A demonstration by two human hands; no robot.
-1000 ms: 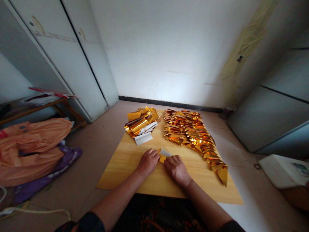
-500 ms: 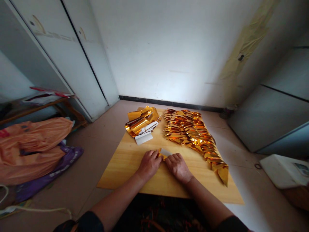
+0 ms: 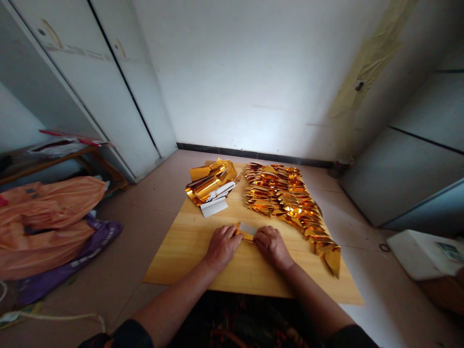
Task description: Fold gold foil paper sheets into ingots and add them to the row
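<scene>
A small sheet of gold foil paper (image 3: 247,232), white on its inner face, lies partly folded on the wooden board (image 3: 188,251). My left hand (image 3: 223,245) grips its left end, fingers curled. On the right end, my right hand (image 3: 272,245) is closed with its fingers bent over the paper. Beyond my left hand sits a loose pile of gold and white paper sheets (image 3: 213,181). Overlapping rows of folded gold paper pieces (image 3: 275,191) stretch along the board's right side, down to a pointed piece (image 3: 332,258) at the near end.
On the floor at left lie an orange bag (image 3: 47,217) and a purple bag (image 3: 76,256), with a pale cable (image 3: 61,316) nearby. A cabinet (image 3: 119,96) stands at the left and a grey cabinet (image 3: 416,159) at the right. A white box (image 3: 416,251) is at far right.
My right hand has shifted slightly rightward along the paper, so the hands are farther apart and more of the folded gold edge shows. The whole view has shifted a little.
</scene>
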